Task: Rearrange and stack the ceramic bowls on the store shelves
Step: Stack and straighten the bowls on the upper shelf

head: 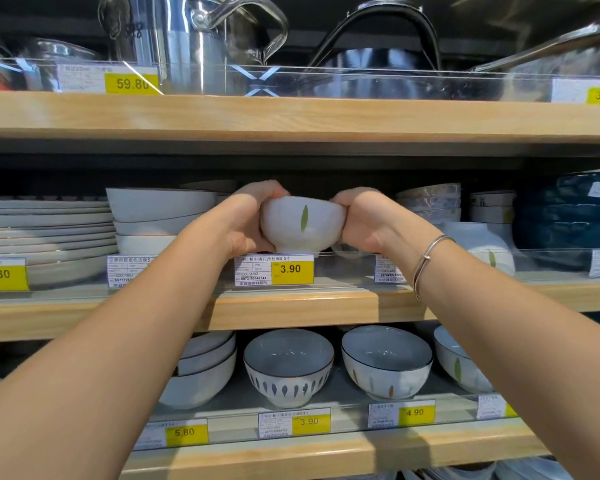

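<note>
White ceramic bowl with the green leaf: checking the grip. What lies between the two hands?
Only the white leaf-marked bowl, clasped between left hand and right hand, head view.

The left hand [248, 220] and right hand [359, 220] cover the white leaf-marked bowl's [303, 221] sides and rim, its foot sinks behind the 3.90 price tag [274, 269], and the tags' small print is unreadable.

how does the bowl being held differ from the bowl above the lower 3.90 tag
The held bowl carries one green leaf mark; the lower-shelf bowl has a ring of dark drop shapes. The held bowl is gripped by the left hand and right hand; the lower-shelf bowl stands alone. Both are pale and footed.
</note>
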{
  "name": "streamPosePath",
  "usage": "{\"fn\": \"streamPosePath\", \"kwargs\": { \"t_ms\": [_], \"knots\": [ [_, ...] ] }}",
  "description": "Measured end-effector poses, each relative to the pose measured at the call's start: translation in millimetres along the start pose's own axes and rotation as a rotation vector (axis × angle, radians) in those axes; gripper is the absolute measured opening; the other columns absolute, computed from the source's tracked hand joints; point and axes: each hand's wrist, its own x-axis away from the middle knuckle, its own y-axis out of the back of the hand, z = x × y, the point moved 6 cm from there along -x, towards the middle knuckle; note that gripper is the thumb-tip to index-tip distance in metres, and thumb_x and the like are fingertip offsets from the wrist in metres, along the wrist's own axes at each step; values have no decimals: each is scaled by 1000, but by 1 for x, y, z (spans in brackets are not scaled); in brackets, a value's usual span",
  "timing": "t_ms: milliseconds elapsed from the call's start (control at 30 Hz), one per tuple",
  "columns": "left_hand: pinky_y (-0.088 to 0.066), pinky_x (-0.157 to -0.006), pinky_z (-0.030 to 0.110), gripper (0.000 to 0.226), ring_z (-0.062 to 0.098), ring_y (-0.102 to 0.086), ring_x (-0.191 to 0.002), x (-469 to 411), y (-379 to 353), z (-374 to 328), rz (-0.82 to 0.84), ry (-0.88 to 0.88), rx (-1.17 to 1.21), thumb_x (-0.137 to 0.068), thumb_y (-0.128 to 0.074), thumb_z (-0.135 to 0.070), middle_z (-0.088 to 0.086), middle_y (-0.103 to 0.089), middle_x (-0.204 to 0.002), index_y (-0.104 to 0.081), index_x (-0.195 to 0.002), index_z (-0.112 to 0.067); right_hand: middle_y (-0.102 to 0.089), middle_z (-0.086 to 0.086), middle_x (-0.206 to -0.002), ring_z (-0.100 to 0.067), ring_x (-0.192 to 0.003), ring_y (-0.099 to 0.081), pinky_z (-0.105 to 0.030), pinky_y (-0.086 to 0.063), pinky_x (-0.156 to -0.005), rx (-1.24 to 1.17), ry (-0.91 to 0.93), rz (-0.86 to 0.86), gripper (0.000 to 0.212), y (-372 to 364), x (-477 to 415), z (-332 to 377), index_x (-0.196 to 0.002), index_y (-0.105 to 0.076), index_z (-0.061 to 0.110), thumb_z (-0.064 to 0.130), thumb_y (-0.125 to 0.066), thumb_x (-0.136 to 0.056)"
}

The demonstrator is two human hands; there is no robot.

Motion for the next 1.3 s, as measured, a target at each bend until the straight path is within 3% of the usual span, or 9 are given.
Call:
{"fn": "streamPosePath", "kwargs": {
  "t_ms": [133, 233, 300, 500, 600, 700, 1000, 1133, 1300],
  "knots": [
    [-56, -64, 40, 6, 30, -59, -74, -4, 12, 6, -25, 120, -205, -89, -42, -15, 16, -54, -87, -45, -87, -10, -46, -13, -82, -26, -70, -55, -45, -44, -87, -33, 16, -11, 23, 1, -3, -4, -86, -43, 4, -12, -26, -90],
    [-55, -74, 45, 15, 30, -63, -82, -8, 21, 9, -67, 120, -291, -92, -39, -10, 18, -59, -99, -48, -103, -6, -46, -18, -113, -37, -102, -58, -49, -46, -91, 106, 45, -28, 49, -1, -11, -5, -130, -37, 7, -16, -30, -87],
    [-53, -87, 49, 28, 34, -64, -97, -12, 25, 10, -64, 95, -308, -91, -39, -4, 20, -60, -114, -48, -118, -6, -38, -19, -134, -40, -117, -50, -47, -49, -88, 309, 82, -70, 61, -3, -14, -2, -140, -30, 11, -15, -33, -85],
    [-50, -93, 53, 22, 39, -62, -104, -12, 27, 9, -136, 74, -434, -93, -41, 5, 19, -61, -96, -49, -105, -12, -37, -24, -135, -40, -117, -49, -52, -48, -97, 537, 59, -10, 57, -10, -13, -8, -139, -32, 10, -13, -35, -86],
    [-50, -92, 56, 48, 42, -61, -107, -11, 25, 4, -206, 25, -635, -90, -49, 2, 26, -58, -120, -37, -135, -6, -39, -25, -131, -41, -114, -51, -53, -49, -95, 642, 64, 28, 51, -14, -11, -8, -136, -31, 13, -7, -38, -89],
    [-51, -92, 54, 64, 40, -58, -111, -8, 22, -2, -244, -20, -732, -88, -57, -4, 21, -52, -129, -29, -144, -13, -45, -19, -121, -34, -105, -55, -47, -53, -91, 741, 61, 19, 49, -15, -11, -7, -138, -29, 16, 0, -39, -93],
    [-40, -99, 31, 47, 29, -47, -127, -3, 7, -21, -336, -246, -956, -93, -54, -21, 11, -47, -142, -44, -139, -16, -54, -14, -123, -29, -111, -56, -35, -49, -89, 1001, 170, -102, 50, -13, -13, 8, -138, -36, 11, 36, -45, -95],
    [-39, -97, 28, 44, 24, -51, -123, 1, -14, -32, -280, -382, -931, -91, -53, -22, 4, -53, -138, -50, -135, -21, -62, -19, -114, -32, -105, -60, -30, -44, -69, 957, 281, -239, 39, 18, -10, 39, -121, -57, 1, 28, -48, -95],
    [-35, -98, 20, 41, 19, -50, -125, -8, -62, -40, -106, -468, -922, -92, -54, -22, 1, -54, -138, -53, -132, -20, -63, -23, -118, -32, -112, -58, -29, -45, -87, 1047, 195, -402, 34, 81, 2, 58, -115, -62, -4, 20, -50, -94]
  ]
}}
